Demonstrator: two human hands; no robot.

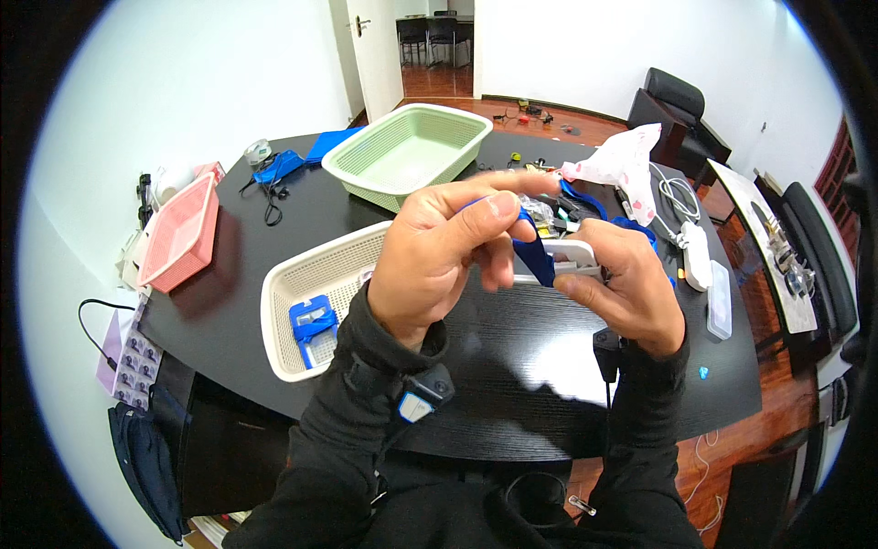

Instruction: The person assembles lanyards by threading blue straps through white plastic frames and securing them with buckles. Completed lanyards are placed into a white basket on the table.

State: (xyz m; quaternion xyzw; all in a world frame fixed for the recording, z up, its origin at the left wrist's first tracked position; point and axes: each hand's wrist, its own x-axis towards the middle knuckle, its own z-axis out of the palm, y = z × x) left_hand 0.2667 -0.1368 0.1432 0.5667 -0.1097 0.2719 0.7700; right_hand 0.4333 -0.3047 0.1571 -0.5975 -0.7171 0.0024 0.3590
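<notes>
A blue ribbon-like strap (537,259) stretches between my hands over the middle of the dark table. Its upper part is pinched between the thumb and fingers of my left hand (430,247). My right hand (631,284) grips a flat white object (569,251) with rounded corners, and the strap's lower end meets that object by the right thumb. My fingers cover much of the white object, so its kind is unclear. Behind my left wrist stands a cream basket (277,316). Inside it lies a flat white item wrapped with blue strap (313,322).
A green basket (361,186) stands at the far side and a pink basket (178,240) at the left edge. Beyond my right hand are a patterned plastic bag (620,160), a white power strip (696,256) and a clear plastic box (720,304). Small items and cables lie behind my hands.
</notes>
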